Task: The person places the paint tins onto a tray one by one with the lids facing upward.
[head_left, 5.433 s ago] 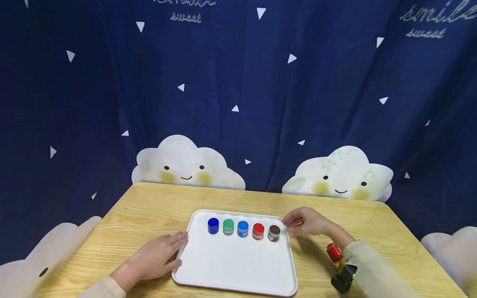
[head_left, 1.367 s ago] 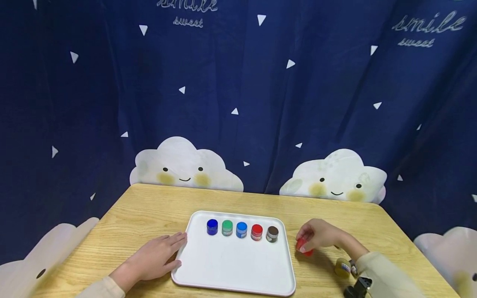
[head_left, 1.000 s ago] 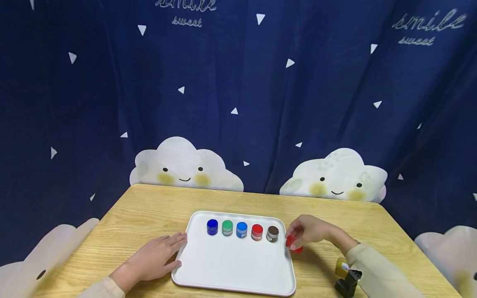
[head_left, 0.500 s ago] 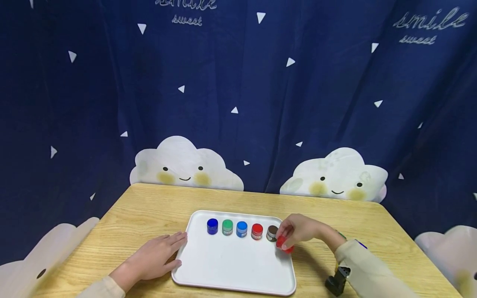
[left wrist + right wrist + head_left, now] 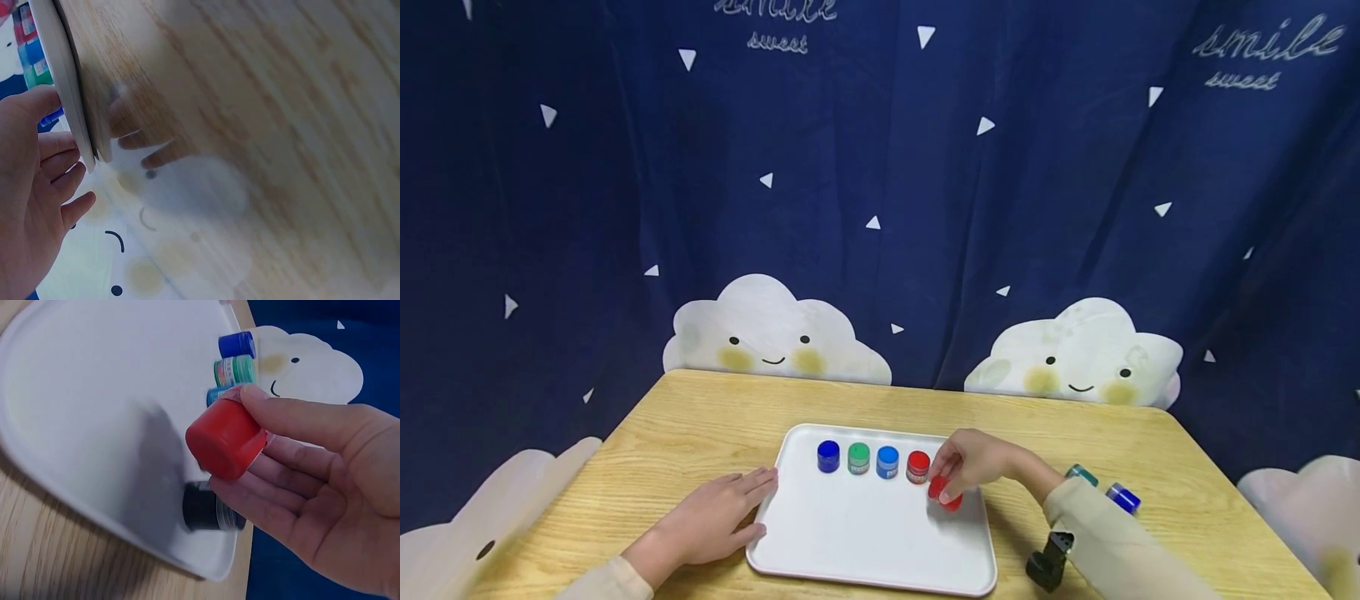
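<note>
My right hand (image 5: pixel 973 458) pinches a red paint jar (image 5: pixel 943 493) between thumb and fingers, tilted above the right part of the white tray (image 5: pixel 865 550). Along the tray's far side stand a dark blue jar (image 5: pixel 828 457), a green jar (image 5: pixel 859 458), a light blue jar (image 5: pixel 887 462) and another red jar (image 5: pixel 917 467). A dark brown jar (image 5: pixel 206 506) shows below the held one in the right wrist view; the hand hides it in the head view. With fingers extended, my left hand (image 5: pixel 707 517) touches the tray's left edge.
On the wooden table (image 5: pixel 722 417), right of the tray, a teal jar (image 5: pixel 1081 475) and a blue jar (image 5: pixel 1123 498) lie near the right sleeve. A black wrist device (image 5: pixel 1048 561) hangs under that sleeve. A blue curtain (image 5: pixel 820 208) with clouds rises behind the table.
My right hand has carried the red jar leftward from the table over the tray, covering the brown jar. The teal and blue jars have come out from behind the sleeve. The left hand stays put.
</note>
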A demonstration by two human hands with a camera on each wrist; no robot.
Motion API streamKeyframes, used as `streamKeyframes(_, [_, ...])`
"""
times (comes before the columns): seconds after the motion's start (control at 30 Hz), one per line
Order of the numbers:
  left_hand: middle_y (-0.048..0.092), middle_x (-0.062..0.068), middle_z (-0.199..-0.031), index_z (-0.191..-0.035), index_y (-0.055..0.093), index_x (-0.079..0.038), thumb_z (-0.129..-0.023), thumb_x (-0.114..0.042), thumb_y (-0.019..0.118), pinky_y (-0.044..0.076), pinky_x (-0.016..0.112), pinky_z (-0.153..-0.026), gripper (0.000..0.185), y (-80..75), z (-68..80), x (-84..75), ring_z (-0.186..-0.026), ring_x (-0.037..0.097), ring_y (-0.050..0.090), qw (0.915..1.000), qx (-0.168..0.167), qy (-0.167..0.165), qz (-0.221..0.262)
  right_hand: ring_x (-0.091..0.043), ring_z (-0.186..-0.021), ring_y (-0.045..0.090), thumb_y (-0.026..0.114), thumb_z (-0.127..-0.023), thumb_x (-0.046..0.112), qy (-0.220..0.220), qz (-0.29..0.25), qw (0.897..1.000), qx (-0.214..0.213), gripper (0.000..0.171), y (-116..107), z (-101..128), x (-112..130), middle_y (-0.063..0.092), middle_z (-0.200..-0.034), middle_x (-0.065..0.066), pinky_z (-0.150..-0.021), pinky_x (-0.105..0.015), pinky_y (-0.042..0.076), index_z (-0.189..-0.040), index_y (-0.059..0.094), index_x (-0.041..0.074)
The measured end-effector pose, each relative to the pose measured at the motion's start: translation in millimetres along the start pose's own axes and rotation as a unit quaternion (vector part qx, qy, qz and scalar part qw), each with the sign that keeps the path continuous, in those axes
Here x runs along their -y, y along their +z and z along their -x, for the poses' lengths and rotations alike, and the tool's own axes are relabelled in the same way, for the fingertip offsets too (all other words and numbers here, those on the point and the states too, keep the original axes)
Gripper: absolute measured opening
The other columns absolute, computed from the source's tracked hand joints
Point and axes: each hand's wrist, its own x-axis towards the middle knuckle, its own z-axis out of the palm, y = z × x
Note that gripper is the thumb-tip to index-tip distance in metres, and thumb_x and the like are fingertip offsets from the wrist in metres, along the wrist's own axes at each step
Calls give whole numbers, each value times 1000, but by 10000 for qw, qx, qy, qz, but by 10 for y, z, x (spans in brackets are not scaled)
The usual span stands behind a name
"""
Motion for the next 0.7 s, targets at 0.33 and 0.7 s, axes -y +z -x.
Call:
streamKeyframes(0.33, [54, 13, -141, -137, 52, -2, -91, -38, 60, 49, 46, -102, 58, 19, 6, 9, -128, 26, 54, 10000, -32, 41, -46, -10, -74, 59, 82, -71, 5, -225, -230, 9994, 143, 23, 112, -183, 163, 72, -83, -5, -66, -17, 51, -92, 72, 4])
streamKeyframes(0.7, [54, 15, -141, -137, 51, -2, -91, -35, 60, 49, 47, -101, 58, -2, 9, 7, -127, 28, 56, 10000, 17, -32, 71, -2, -77, 63, 80, -75, 5, -945, -197, 9942, 482, 27, 291, -444, 306, 74, -91, -11, -71, -14, 54, -100, 70, 1])
